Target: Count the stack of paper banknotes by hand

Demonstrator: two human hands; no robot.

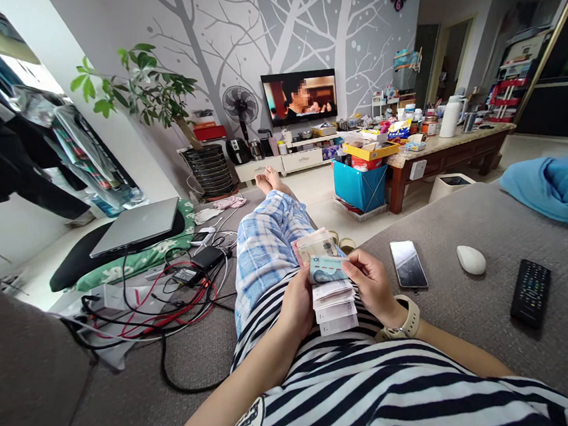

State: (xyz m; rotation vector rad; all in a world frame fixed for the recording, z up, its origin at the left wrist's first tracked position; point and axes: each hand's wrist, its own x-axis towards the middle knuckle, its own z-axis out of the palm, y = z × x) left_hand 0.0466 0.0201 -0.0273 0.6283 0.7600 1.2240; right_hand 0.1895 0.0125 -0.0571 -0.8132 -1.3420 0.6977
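Above my lap, my left hand (297, 303) is closed round the left side of a stack of banknotes (334, 305). The lower notes fan out downward in pale, overlapping layers. On top lies a blue-green banknote (327, 269) printed with a 10. My right hand (370, 283), with a beige watch (409, 318) on its wrist, pinches the right edge of that note between thumb and fingers. Some reddish and tan notes (312, 245) stick up behind it. Striped shirt cloth and plaid trousers (258, 255) lie beneath both hands.
On the sofa to the right are a phone (409, 264), a white mouse (471, 260) and a black remote (531, 293). Tangled cables (173, 311) and a laptop (135, 226) lie to the left. A blue box (359, 185) stands by the cluttered table (459, 149).
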